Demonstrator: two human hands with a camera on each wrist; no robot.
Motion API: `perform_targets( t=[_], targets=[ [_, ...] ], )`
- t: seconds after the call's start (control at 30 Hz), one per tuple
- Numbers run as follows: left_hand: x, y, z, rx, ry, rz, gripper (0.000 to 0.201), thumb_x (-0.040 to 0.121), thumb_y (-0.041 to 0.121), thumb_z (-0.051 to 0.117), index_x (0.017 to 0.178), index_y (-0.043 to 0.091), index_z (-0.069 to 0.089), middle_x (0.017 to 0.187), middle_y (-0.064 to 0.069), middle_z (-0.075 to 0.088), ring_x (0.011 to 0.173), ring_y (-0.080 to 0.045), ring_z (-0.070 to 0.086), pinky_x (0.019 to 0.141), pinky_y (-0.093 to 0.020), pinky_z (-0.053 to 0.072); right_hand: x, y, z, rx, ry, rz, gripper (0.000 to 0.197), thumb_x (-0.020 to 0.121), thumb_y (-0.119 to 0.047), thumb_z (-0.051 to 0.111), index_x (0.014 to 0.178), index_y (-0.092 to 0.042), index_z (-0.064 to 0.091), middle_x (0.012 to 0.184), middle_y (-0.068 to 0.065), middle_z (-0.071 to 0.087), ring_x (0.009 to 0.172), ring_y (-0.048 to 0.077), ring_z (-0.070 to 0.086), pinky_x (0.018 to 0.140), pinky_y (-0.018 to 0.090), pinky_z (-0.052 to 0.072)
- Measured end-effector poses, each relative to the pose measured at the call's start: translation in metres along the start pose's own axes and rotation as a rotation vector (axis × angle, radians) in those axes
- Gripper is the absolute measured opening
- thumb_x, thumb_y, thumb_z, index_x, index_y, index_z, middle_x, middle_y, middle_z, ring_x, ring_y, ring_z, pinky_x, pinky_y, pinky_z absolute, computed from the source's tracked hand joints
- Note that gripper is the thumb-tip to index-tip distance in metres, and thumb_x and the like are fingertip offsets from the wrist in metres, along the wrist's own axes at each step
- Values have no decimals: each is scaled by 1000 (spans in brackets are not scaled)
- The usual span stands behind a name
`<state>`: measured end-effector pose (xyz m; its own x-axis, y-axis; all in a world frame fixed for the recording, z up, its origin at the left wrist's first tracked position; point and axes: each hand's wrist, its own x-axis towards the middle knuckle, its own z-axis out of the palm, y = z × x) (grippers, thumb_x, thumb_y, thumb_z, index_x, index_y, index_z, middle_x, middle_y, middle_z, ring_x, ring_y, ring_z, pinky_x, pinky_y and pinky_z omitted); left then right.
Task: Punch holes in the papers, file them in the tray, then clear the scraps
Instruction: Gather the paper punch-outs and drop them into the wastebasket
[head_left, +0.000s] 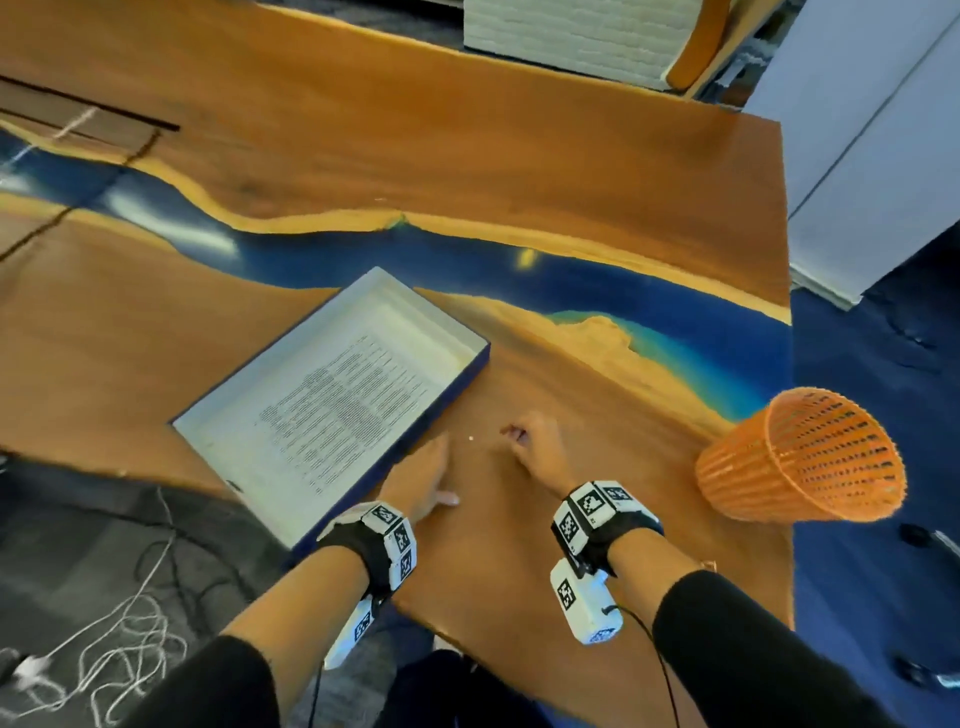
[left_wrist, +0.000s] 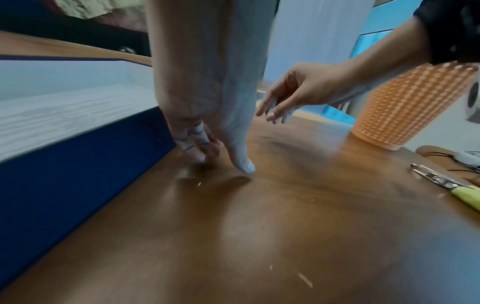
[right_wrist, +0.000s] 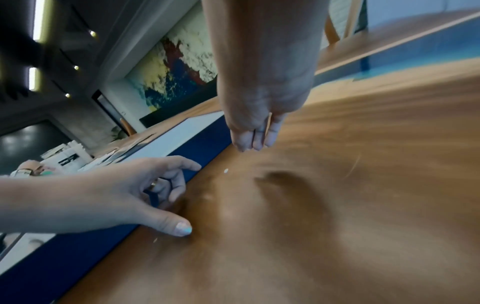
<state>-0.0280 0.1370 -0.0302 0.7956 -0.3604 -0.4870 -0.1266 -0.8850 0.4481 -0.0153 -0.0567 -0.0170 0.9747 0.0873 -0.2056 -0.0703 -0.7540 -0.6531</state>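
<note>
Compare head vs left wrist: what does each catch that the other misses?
Head only: the printed paper's full layout inside the tray, the basket's open mouth, and a white scrap between the hands.
Left wrist only: a green-handled tool lying on the table and thin slivers near the camera.
Both: left hand beside the tray, right hand with fingertips gathered, orange basket.
</note>
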Motion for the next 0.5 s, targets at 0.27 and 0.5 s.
perform_targets(
  t=[0.27,0.5],
  targets=[
    [-3,-5,5,142,-95,-135,113,75,26,78,151,6,-3,148,-14,31,132,-32,42,105,-41,39,15,5,43,12,-24,-61,8,80,-4,67,87,-3,71,85,14,64,82,30,61,76,39,50],
    [4,2,-2,168,-131,-174,127,70,23,83,150,11,-15,144,-14,38,128,-35,46,99,-46,43,29,-1,46,4,-26,-81,13,83,-11,65,89,-1,72,88,16,63,79,29,60,73,41,48]
  ],
)
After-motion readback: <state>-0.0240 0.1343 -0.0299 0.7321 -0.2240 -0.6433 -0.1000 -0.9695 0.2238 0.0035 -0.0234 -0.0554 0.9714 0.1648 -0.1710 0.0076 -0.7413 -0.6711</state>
